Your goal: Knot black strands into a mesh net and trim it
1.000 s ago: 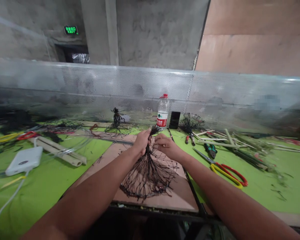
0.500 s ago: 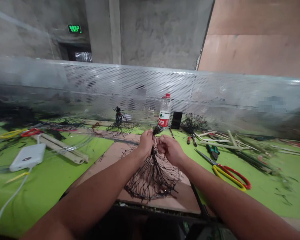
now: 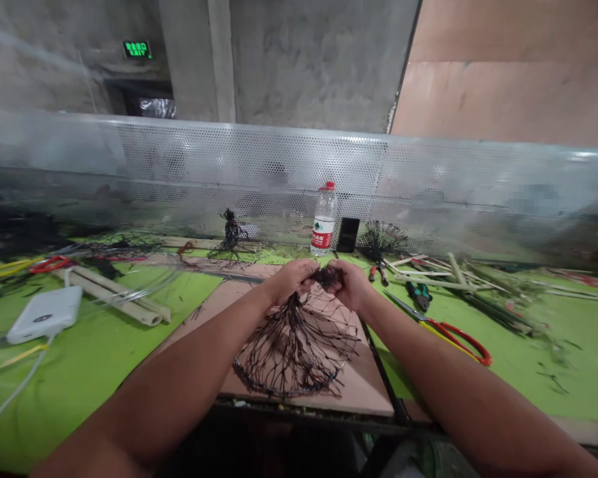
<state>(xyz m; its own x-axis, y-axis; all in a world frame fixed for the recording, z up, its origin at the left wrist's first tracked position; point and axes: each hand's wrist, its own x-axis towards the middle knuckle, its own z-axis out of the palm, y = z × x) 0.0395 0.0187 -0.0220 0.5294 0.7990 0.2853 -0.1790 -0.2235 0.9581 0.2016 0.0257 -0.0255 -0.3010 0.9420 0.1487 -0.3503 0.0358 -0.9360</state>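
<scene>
A black knotted net (image 3: pixel 294 345) spreads out over a pale wooden board (image 3: pixel 359 382), its lower edge forming a rounded rim. Its strands draw together upward into a dark tuft (image 3: pixel 327 277). My left hand (image 3: pixel 296 279) is closed on the gathered neck of the net, fingers pinched near the tuft. My right hand (image 3: pixel 347 284) is closed around the tuft from the other side, so the tuft lies between both hands. The fingertips are partly hidden by strands.
Beyond my hands stand a water bottle (image 3: pixel 323 222) and a dark phone (image 3: pixel 347 234). Scissors (image 3: pixel 458 338), pliers (image 3: pixel 419 295) and cut stalks (image 3: pixel 498 312) lie right. Bamboo pieces (image 3: pixel 112 295) and a white power bank (image 3: pixel 46 313) lie left. Another black bundle (image 3: pixel 230 232) stands behind.
The tuft has tipped over to the right and toward me. My right hand has moved up beside it and now grips it; my left hand still holds the neck. The view has shifted slightly.
</scene>
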